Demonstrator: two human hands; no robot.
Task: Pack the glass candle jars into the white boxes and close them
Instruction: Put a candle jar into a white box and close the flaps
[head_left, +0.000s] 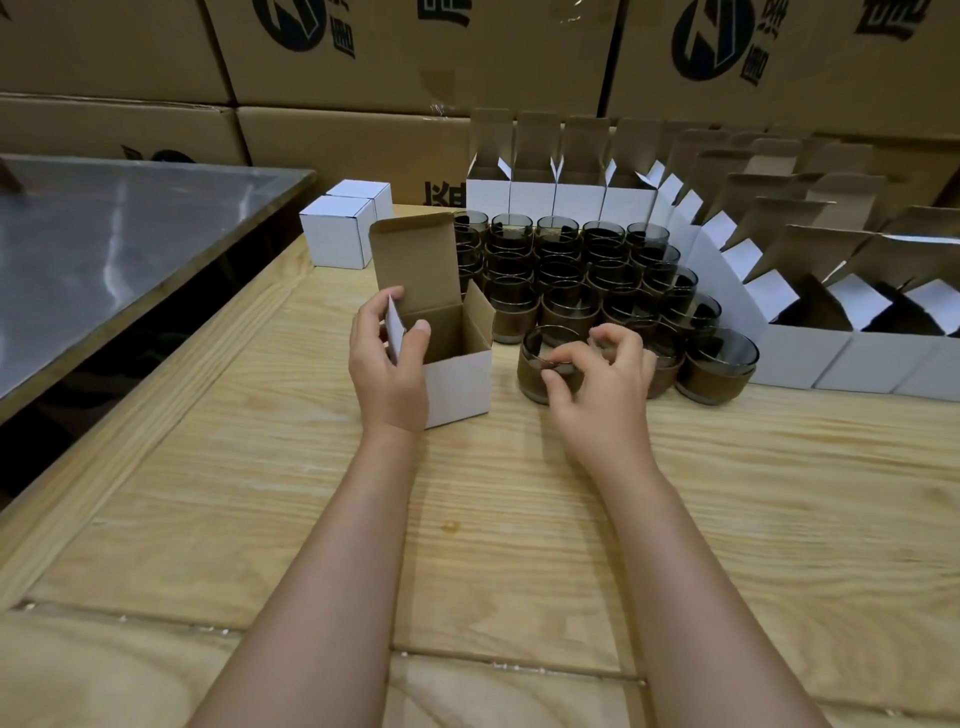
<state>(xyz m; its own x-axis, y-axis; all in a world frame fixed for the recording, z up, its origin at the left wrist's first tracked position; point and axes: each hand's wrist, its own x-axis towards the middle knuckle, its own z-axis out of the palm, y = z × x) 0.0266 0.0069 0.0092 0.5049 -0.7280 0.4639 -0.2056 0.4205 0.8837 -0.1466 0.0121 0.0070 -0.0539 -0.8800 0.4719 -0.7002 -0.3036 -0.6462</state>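
Currently your left hand (387, 364) grips the open white box (457, 384) by its left side flap (395, 325), with the thumb on the inner face and the fingers curled round the outer one. That box stands upright on the wooden counter (467, 519), its brown lid raised straight up at the back and its right flap splayed outward; nothing shows inside it.

Just beside the box, your right hand (597, 384) is curled over a glass candle jar (532, 364), thumb and forefinger pinching its near rim. This jar sits on the counter at the front of the cluster of dark jars (561, 260), which stand packed together and appear stacked behind it.

Beyond the cluster, a row of open boxes (535, 195) with lids up runs along the back and curves round to your right. Two closed boxes (337, 236) stand side by side at the far left corner of the counter. A steel worktop (130, 234) lies off to your left, and large brown cartons (363, 52) with dark printing form the wall behind everything.
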